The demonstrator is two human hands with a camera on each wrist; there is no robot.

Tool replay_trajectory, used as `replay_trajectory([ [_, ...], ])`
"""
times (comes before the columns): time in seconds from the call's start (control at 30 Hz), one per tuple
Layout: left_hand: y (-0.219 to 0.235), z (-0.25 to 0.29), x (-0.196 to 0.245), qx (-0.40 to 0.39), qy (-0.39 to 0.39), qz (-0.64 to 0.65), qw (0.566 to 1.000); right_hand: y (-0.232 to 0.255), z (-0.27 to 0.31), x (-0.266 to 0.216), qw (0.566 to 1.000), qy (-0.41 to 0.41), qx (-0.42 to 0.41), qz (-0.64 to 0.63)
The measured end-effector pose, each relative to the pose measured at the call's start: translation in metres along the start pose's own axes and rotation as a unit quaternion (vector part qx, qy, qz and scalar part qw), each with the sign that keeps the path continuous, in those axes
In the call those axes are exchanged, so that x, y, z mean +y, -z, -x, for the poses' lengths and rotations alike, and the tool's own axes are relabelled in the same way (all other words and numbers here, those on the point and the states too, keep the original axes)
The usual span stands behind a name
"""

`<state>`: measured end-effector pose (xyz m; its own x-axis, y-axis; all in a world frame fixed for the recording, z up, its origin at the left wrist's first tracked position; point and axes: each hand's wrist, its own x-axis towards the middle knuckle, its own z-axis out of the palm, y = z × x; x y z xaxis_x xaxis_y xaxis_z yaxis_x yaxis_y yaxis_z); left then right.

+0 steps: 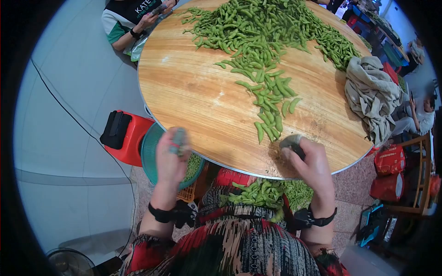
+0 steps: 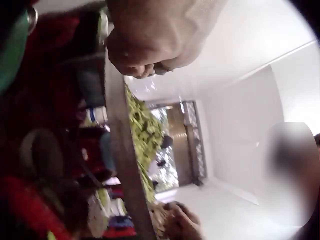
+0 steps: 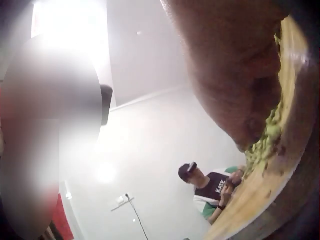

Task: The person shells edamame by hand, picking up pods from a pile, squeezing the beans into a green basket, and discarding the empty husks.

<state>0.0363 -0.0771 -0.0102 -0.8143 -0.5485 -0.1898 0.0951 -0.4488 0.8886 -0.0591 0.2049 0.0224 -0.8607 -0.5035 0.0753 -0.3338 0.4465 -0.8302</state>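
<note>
Green pods (image 1: 271, 87) run in a tapering strip across the wooden table (image 1: 198, 101) towards its near edge. My right hand (image 1: 311, 163) is just right of the strip's near end, its fingers curled, with dark grey material around the fingertips. Over the table's left near edge, my left hand (image 1: 172, 158) is blurred; something grey-green with a little red shows at its fingers. Curled fingers of the left hand (image 2: 150, 45) appear in the left wrist view. No pod is visible in either hand. More pods (image 1: 258, 194) lie on the lap.
Below the table's left edge is a green basket (image 1: 149, 147) with shelled beans (image 1: 193, 166), beside a red container (image 1: 131, 138). A crumpled cloth (image 1: 370, 92) lies at the table's right edge. Across the table's left side, a person (image 1: 133, 20) holds a phone. Red bags (image 1: 390, 161) stand at right.
</note>
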Motion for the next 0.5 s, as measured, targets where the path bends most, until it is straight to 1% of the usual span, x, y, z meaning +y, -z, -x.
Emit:
replay_trajectory([
  [0.03, 0.029, -0.008, 0.001, 0.021, -0.029, -0.023, 0.999, -0.009, -0.005, -0.002, 0.999, 0.014, 0.033, 0.018],
  [0.07, 0.063, -0.017, -0.003, 0.044, -0.06, -0.048, 0.996, -0.016, -0.01, -0.003, 0.999, 0.016, 0.032, 0.014],
  [0.1, 0.09, -0.023, -0.006, 0.047, -0.061, -0.051, 0.996, -0.024, -0.014, -0.004, 0.993, 0.032, 0.045, 0.105],
  [0.13, 0.113, -0.029, -0.009, 0.058, -0.049, -0.27, 0.96, -0.03, -0.017, -0.004, 0.978, 0.05, 0.06, 0.196],
  [0.17, 0.123, -0.031, -0.01, 0.065, -0.035, -0.473, 0.878, -0.036, -0.018, -0.002, 0.969, 0.036, 0.041, 0.242],
  [0.2, 0.12, -0.028, -0.009, 0.065, -0.036, -0.473, 0.878, -0.038, -0.017, 0.0, 0.969, 0.037, 0.042, 0.242],
  [0.23, 0.116, -0.022, -0.01, 0.076, -0.18, -0.613, 0.765, -0.04, -0.017, 0.001, 0.968, 0.046, 0.055, 0.239],
  [0.27, 0.111, -0.017, -0.011, 0.083, -0.312, -0.721, 0.612, -0.041, -0.018, 0.002, 0.968, 0.055, 0.067, 0.237],
  [0.3, 0.093, -0.013, -0.003, 0.074, -0.325, -0.632, 0.7, -0.041, -0.018, 0.0, 0.968, 0.054, 0.064, 0.237],
  [0.33, 0.073, -0.01, 0.003, 0.074, -0.321, -0.633, 0.701, -0.042, -0.019, -0.004, 0.969, 0.068, 0.079, 0.226],
  [0.4, 0.033, -0.006, 0.01, -0.009, -0.319, -0.494, 0.809, -0.048, -0.02, -0.011, 0.969, 0.084, 0.093, 0.213],
  [0.47, -0.004, -0.001, 0.011, -0.127, -0.317, -0.491, 0.802, -0.059, -0.023, -0.018, 0.962, 0.031, 0.041, 0.268],
  [0.5, -0.024, 0.001, 0.007, -0.178, -0.322, -0.509, 0.778, -0.065, -0.024, -0.016, 0.957, 0.037, 0.05, 0.284],
])
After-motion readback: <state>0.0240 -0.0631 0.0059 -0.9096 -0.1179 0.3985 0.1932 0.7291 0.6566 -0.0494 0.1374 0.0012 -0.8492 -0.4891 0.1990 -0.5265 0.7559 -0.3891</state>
